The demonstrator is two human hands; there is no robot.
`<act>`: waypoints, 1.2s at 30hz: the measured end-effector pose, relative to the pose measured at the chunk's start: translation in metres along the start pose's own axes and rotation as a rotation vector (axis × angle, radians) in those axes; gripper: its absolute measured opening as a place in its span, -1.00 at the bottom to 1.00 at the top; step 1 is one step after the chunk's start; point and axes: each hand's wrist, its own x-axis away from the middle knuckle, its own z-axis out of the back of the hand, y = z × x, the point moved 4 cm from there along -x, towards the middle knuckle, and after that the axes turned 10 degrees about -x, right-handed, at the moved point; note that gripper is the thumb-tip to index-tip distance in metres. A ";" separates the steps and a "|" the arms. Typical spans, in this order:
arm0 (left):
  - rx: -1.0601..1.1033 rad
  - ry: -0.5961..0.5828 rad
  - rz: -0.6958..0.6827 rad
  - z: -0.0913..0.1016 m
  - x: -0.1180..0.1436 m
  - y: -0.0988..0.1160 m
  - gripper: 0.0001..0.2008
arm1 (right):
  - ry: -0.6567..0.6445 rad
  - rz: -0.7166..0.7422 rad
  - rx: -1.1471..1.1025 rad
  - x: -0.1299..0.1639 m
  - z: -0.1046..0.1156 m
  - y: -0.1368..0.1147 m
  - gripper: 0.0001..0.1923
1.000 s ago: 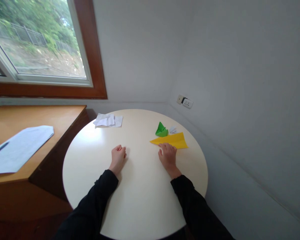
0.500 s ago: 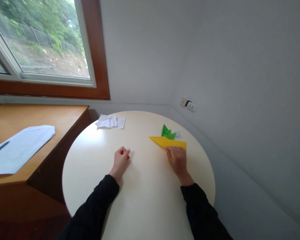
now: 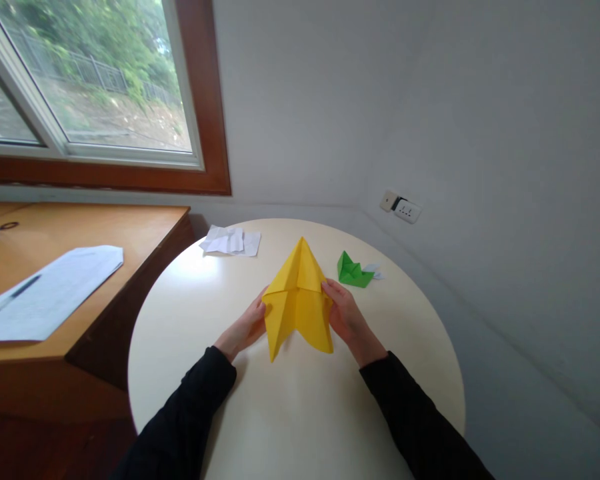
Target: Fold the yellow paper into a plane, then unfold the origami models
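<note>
A yellow folded sheet of paper (image 3: pixel 300 287) is held up over the round white table (image 3: pixel 290 413), its pointed end facing away from me. Creases run down its middle, and the two lower halves spread apart like wings. My left hand (image 3: pixel 250 325) grips its left edge, with the fingertips partly hidden behind the paper. On the right edge, my right hand (image 3: pixel 347 310) pinches it with the thumb in front. A green folded paper shape (image 3: pixel 354 272) lies on the table beyond my right hand.
Folded white papers (image 3: pixel 230 241) lie at the table's back left. Small whitish pieces (image 3: pixel 375 271) sit beside the green shape. On the wooden desk (image 3: pixel 145 230) at left are a white sheet (image 3: pixel 60 293), a pen (image 3: pixel 25 287) and scissors (image 3: pixel 0 230). A wall socket (image 3: pixel 407 210) is at the right.
The yellow paper has moved left to the middle and been opened out. My left hand, earlier a fist apart from it, now grips its left edge. The view has shifted slightly.
</note>
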 end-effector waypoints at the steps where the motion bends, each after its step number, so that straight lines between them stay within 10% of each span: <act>1: -0.005 0.006 0.030 -0.001 0.001 0.000 -0.39 | 0.010 -0.037 -0.023 -0.002 0.004 0.009 -0.71; 8: -0.071 0.167 0.254 0.002 -0.001 -0.009 -0.47 | 0.033 -0.210 -0.071 -0.002 0.022 0.047 -0.67; 21: -0.029 0.286 0.362 0.029 -0.015 -0.013 -0.53 | 0.044 -0.025 0.107 -0.014 0.040 0.042 -0.04; 36: -0.132 0.228 0.404 0.042 -0.004 -0.013 -0.55 | 0.278 -0.082 0.077 -0.014 0.055 0.032 -0.75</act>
